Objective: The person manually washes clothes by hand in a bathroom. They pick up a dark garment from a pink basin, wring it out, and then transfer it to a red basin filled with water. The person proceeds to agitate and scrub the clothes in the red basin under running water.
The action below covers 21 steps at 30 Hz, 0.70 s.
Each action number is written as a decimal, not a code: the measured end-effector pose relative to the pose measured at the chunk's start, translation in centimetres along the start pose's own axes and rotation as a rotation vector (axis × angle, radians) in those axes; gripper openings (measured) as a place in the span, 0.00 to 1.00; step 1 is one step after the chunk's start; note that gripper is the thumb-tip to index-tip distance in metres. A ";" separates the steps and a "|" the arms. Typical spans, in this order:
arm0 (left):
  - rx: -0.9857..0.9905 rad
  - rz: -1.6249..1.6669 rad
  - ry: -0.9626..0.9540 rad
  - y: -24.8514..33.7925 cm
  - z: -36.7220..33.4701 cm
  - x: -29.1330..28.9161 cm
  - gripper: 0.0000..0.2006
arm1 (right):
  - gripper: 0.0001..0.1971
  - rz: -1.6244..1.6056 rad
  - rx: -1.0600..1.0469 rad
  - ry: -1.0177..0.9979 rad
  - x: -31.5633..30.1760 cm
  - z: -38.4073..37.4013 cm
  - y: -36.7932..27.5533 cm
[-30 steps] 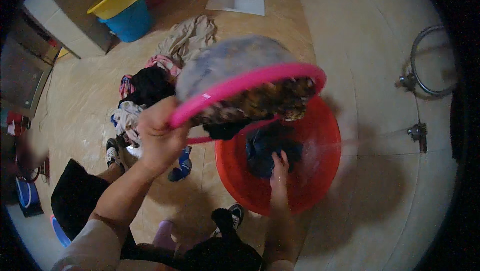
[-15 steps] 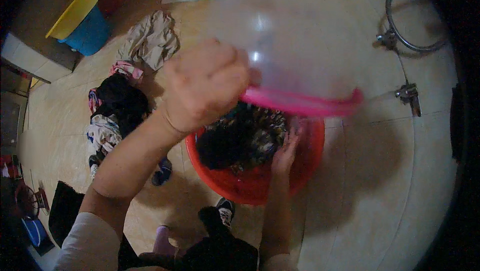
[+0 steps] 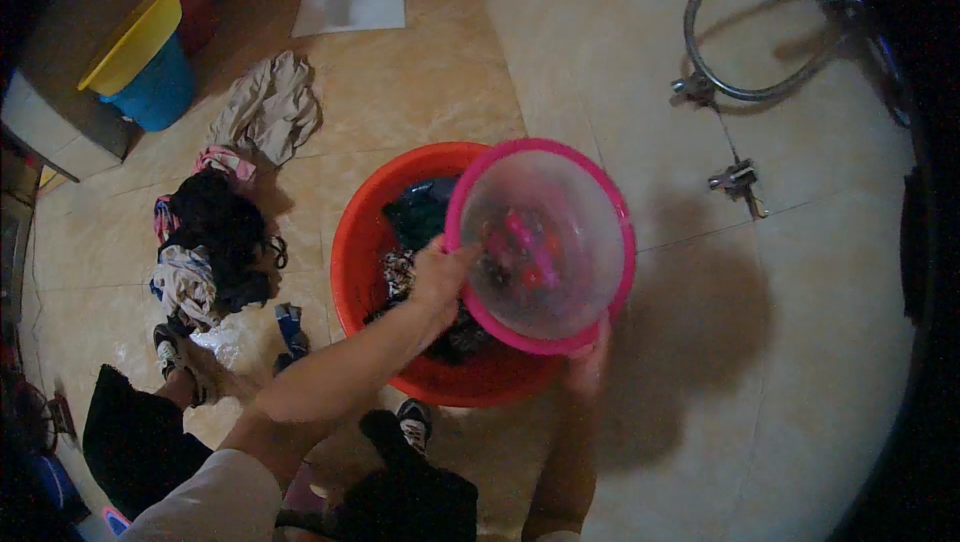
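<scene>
Lighting dim, warm-toned, uneven. Broad, soft-edged shadow [image 3: 690,332] lies right of the pink-rimmed basin [image 3: 590,204], suggesting light from the left. Glare on wet floor [image 3: 220,344]; small glints on the metal shower hose [image 3: 690,17]. Contents behind the basin's cloudy plastic read blurred. Tile lines bow; corners black, grainy.
</scene>
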<state>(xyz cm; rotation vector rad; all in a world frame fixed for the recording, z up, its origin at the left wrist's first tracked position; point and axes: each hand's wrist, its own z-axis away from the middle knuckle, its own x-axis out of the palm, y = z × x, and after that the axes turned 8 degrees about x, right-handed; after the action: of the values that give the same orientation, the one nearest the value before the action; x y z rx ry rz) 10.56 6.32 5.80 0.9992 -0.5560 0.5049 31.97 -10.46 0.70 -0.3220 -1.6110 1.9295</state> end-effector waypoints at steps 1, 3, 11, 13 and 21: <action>-0.051 0.025 -0.043 -0.7 0.5 0.8 0.09 | 0.32 0.036 0.023 0.089 -2.4 -0.7 0.2; -0.142 0.027 -0.046 -1.8 0.9 1.9 0.09 | 0.30 0.101 0.071 0.274 -6.9 -1.7 -0.1; -0.104 -0.092 -0.145 1.0 2.9 5.5 0.09 | 0.24 0.010 0.129 0.269 -0.2 2.0 -9.1; -0.082 -0.266 -0.231 0.7 2.5 6.8 0.10 | 0.23 0.037 0.056 0.146 -3.9 1.0 -6.4; 0.155 -0.254 -0.415 0.8 1.1 2.1 0.14 | 0.28 -0.237 0.113 0.243 1.2 4.1 -3.6</action>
<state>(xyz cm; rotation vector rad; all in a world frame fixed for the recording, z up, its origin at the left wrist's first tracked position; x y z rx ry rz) 11.44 6.02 8.05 1.3141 -0.7531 0.1125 29.84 -12.75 5.32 -0.2921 -1.3150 1.7208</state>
